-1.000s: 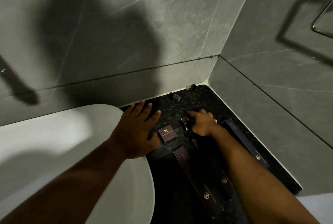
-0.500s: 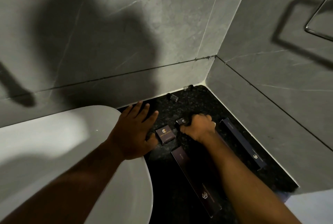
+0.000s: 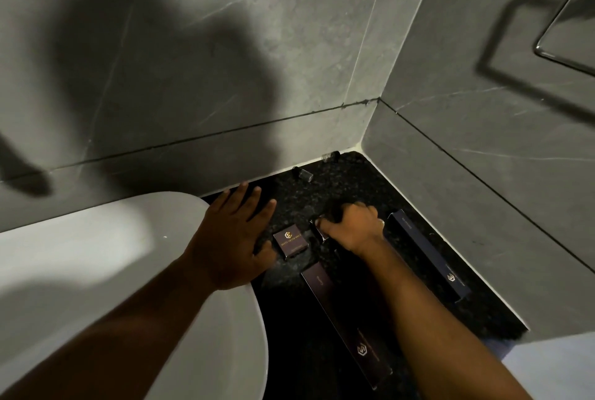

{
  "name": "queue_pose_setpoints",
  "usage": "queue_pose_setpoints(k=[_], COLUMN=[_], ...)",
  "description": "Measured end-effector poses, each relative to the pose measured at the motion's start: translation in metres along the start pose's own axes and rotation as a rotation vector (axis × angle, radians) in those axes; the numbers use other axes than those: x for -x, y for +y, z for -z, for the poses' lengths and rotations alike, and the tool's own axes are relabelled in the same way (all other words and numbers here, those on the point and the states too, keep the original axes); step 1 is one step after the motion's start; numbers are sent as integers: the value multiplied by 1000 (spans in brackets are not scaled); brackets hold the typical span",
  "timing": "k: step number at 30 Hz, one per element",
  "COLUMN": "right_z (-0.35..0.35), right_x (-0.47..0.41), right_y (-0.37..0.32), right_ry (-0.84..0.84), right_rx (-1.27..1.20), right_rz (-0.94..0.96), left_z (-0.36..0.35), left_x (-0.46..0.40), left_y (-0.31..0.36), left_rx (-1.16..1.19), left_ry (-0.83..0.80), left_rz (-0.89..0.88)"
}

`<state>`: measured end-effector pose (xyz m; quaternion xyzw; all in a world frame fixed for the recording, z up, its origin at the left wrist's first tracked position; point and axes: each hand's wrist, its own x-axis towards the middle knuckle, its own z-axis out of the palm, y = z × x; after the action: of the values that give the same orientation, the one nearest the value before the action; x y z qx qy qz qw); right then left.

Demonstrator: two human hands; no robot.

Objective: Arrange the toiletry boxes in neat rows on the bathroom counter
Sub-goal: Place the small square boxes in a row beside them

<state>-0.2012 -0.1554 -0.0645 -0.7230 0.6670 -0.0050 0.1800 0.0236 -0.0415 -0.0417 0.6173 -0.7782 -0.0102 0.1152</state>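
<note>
On the black speckled counter (image 3: 347,187) lie dark toiletry boxes with gold logos. A small square box (image 3: 290,243) sits between my hands. My left hand (image 3: 232,238) rests flat and open, half on the basin rim, its thumb near that box. My right hand (image 3: 351,229) is closed over a second small dark box (image 3: 318,231), of which only the left end shows. A long box (image 3: 344,319) runs toward me beside my right forearm. Another long box (image 3: 428,254) lies along the right wall.
A white basin (image 3: 112,270) fills the lower left. Two small dark-capped clear bottles (image 3: 302,173) (image 3: 330,156) lie at the back wall. Grey tiled walls close the counter at back and right. A metal towel ring (image 3: 560,45) hangs at the upper right.
My right hand has curled from reaching fingers into a closed grip over the small box and pulled slightly nearer. My left hand has stayed flat in place.
</note>
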Motion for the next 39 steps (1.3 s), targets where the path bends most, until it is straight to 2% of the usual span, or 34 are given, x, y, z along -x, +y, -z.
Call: queue_pose_setpoints(k=[4, 9, 15, 18, 21, 23, 26, 32, 39], right_z=[9, 12, -6, -10, 0, 14, 36, 41, 26], right_x=[-20, -66, -118, -124, -120, -113, -93, -54, -52], right_y=[-14, -49, -74, -82, -72, -53, -17, 32, 46], right_ry=[123, 154, 56, 49, 6, -13, -8, -30, -48], right_rx=[-63, 27, 183, 231, 49, -153, -303, -371, -346], right_rz=[92, 227, 268, 220, 139, 107, 39, -49, -62], left_z=[-1, 1, -1, -1, -1, -1, 0, 1, 0], left_x=[1, -1, -1, 0, 1, 1, 1, 1, 1], left_y=[0, 1, 2, 0, -3, -3, -3, 0, 1], left_rx=[10, -4, -10, -10, -12, -19, -40, -41, 11], left_ry=[6, 17, 32, 27, 22, 9, -4, -12, 22], left_rz=[-8, -31, -31, -28, -24, -18, -21, -24, -11])
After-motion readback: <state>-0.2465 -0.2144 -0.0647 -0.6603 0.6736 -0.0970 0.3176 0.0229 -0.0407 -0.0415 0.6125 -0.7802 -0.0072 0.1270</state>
